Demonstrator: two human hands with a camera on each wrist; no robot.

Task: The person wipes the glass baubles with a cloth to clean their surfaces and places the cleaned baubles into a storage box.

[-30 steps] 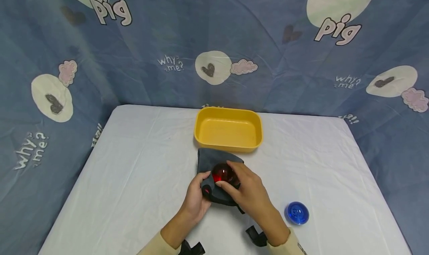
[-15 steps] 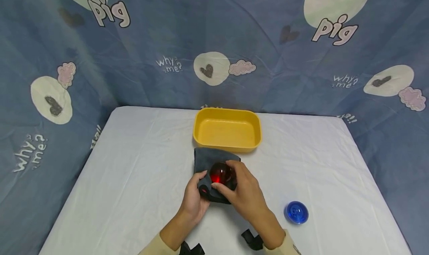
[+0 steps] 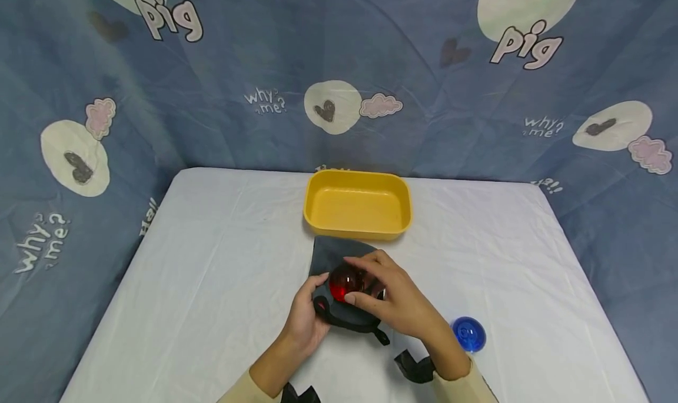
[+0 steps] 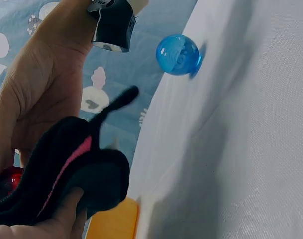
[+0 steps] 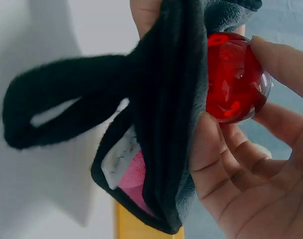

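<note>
In the head view my left hand (image 3: 307,317) grips a folded dark grey cloth (image 3: 339,250), its thumb on top and the fingers underneath. The cloth has a black edge, a hanging loop (image 5: 66,99), a white tag and a pink inner side. Against the cloth lies a clear red ball (image 3: 344,282). My right hand (image 3: 399,294) holds this ball from the right, fingertips and thumb around its side, as the right wrist view also shows. Part of the ball is hidden behind the fingers.
A yellow tray (image 3: 357,231) stands beyond the hands at the back of the white-covered table (image 3: 222,262). On the right, near my right forearm, sits a clear blue ball (image 3: 469,333). A patterned blue curtain (image 3: 222,138) hangs behind and at the sides.
The right hand has turned, its fingers now lying more across the top of the red ball. The cloth's loop hangs in sight again at the near edge. Tray and blue ball stay put.
</note>
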